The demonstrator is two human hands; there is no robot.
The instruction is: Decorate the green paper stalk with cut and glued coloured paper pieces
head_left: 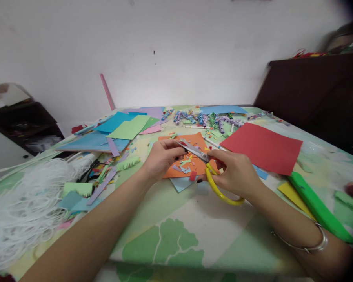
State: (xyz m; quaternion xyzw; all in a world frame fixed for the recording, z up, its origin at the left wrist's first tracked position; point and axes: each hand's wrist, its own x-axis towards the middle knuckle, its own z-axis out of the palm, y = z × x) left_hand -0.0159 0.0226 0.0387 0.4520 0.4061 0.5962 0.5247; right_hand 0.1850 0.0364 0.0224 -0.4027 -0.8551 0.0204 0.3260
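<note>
My right hand point(233, 168) grips a pair of scissors point(204, 156) with yellow handles, its fingers at the loops. The metal blades point left and away, over an orange paper sheet point(170, 172). At the blade tips is my left hand point(161, 158), thumb and fingers pinched together. What it pinches, if anything, is too small or hidden to make out. Small paper snippets point(186, 162) in several colours lie on the orange sheet beneath the blades. A small red paper piece point(193, 176) rests at the sheet's near edge.
To the right are a red paper sheet point(264, 147) and a long green object point(320, 207). White cord point(26, 207) is heaped at the left, near stacked blue and green papers point(129, 127). Curled paper rolls point(200, 117) line the back, with a marker point(214, 143) nearer.
</note>
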